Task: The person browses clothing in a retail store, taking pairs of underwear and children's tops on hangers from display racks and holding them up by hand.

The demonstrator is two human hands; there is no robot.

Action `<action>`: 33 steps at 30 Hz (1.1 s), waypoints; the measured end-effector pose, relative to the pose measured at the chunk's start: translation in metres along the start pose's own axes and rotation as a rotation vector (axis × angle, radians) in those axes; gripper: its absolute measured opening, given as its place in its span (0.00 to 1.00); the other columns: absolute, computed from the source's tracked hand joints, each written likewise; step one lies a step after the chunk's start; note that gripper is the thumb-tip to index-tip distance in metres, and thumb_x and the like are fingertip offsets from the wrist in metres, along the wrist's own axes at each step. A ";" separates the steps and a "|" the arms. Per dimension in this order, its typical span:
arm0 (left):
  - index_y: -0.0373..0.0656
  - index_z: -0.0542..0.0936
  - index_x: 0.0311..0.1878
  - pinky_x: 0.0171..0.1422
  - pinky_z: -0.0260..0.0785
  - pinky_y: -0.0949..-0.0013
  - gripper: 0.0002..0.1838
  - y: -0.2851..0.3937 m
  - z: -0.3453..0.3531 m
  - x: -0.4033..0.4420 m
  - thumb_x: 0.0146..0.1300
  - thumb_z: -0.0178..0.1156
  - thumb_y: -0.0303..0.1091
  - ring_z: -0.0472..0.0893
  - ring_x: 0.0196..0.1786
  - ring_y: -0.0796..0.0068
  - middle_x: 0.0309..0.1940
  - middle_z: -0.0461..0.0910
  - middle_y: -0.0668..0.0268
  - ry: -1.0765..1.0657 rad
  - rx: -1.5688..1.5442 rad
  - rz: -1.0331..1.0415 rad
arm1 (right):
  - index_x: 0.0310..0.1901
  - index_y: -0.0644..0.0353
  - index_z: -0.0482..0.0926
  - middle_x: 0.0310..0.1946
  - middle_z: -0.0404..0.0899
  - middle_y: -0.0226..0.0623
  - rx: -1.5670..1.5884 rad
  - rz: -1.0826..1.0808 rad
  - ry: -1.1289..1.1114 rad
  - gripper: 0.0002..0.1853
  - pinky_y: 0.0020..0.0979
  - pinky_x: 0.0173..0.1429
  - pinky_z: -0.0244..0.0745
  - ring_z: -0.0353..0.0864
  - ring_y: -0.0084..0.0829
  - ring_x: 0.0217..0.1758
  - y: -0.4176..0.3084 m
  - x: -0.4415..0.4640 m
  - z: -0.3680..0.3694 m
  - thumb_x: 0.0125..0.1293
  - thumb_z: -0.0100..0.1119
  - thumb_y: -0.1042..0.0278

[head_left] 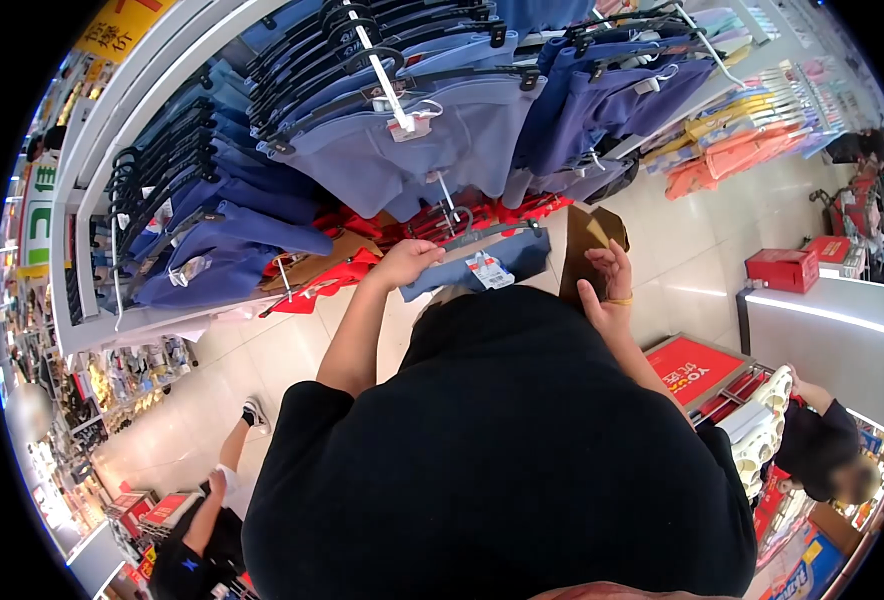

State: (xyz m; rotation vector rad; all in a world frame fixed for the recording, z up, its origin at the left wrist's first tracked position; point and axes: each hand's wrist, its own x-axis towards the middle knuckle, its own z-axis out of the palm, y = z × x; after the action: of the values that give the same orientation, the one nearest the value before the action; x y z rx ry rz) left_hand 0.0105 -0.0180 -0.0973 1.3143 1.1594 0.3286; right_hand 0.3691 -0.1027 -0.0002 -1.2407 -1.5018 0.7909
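My left hand (410, 263) is closed on the left end of a black hanger, just below the rack. From that hanger hangs a blue-grey garment (524, 256) with a white and red tag (489, 270). To its right, my right hand (610, 280) is raised with its fingers partly curled, beside a dark brown garment or flap (584, 255) with a tan piece (599, 233) at the fingertips. Whether the fingers grip it is unclear. Above my hands, blue-grey underwear (412, 130) hangs on black hangers.
Darker blue garments (232, 240) and red ones (327, 283) hang at the left. Coral garments (732, 158) hang upper right. A red box (782, 269) and a red sign (692, 372) stand at the right. One person (824, 440) is lower right, another (197, 545) lower left.
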 end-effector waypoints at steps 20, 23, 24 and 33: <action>0.37 0.82 0.39 0.42 0.72 0.66 0.16 -0.009 0.002 0.002 0.69 0.56 0.42 0.81 0.34 0.67 0.29 0.82 0.59 0.184 0.259 0.095 | 0.70 0.64 0.55 0.56 0.70 0.42 0.022 0.025 0.069 0.36 0.34 0.68 0.60 0.69 0.33 0.63 0.002 -0.013 -0.013 0.62 0.61 0.76; 0.36 0.81 0.38 0.42 0.71 0.67 0.17 -0.019 0.002 0.005 0.70 0.55 0.42 0.80 0.33 0.70 0.29 0.81 0.60 0.174 0.251 0.084 | 0.70 0.64 0.55 0.57 0.69 0.42 0.021 0.027 0.061 0.36 0.33 0.69 0.59 0.68 0.33 0.64 0.001 -0.013 -0.012 0.63 0.60 0.76; 0.36 0.81 0.38 0.42 0.71 0.66 0.17 -0.023 0.003 0.007 0.70 0.54 0.42 0.80 0.33 0.69 0.28 0.81 0.60 0.176 0.257 0.081 | 0.70 0.64 0.55 0.57 0.70 0.42 0.020 0.024 0.061 0.35 0.33 0.69 0.59 0.69 0.33 0.64 0.000 -0.012 -0.012 0.63 0.60 0.76; 0.43 0.82 0.37 0.43 0.71 0.56 0.21 -0.015 0.004 0.010 0.69 0.51 0.52 0.82 0.38 0.53 0.32 0.82 0.53 0.270 0.414 -0.005 | 0.69 0.64 0.59 0.57 0.70 0.41 -0.022 0.002 0.003 0.34 0.32 0.68 0.60 0.69 0.32 0.63 -0.001 0.003 -0.007 0.63 0.61 0.75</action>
State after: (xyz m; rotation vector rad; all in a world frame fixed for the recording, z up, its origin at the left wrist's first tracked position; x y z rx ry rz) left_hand 0.0121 -0.0172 -0.1153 1.6624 1.5142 0.2762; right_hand 0.3757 -0.1007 0.0034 -1.2595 -1.5110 0.7758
